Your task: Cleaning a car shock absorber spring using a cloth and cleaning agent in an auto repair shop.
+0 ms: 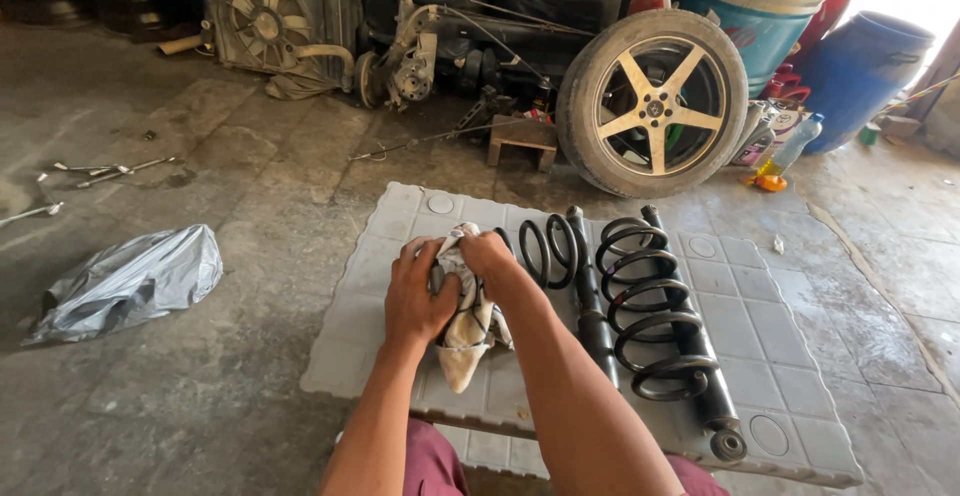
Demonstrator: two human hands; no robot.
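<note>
Both forearms extend forward and converge. The left hand [418, 301] and right hand [490, 256] both clench a dirty white rag [468, 331] wrapped around a dark part, above the grey plastic panel [760, 376]. Right of the hands lie two coil springs [650, 306] and shock absorbers [592, 316].

2 springs [650, 306], 2 shocks [590, 306], 1 rag [470, 326].

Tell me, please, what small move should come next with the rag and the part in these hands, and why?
Probably turn the part a little inside the rag. Both the left hand and the right hand are closed around the cloth, which hides nearly all of the dark part, so only the covered side gets rubbed; the coil spring lies untouched alongside.
</note>
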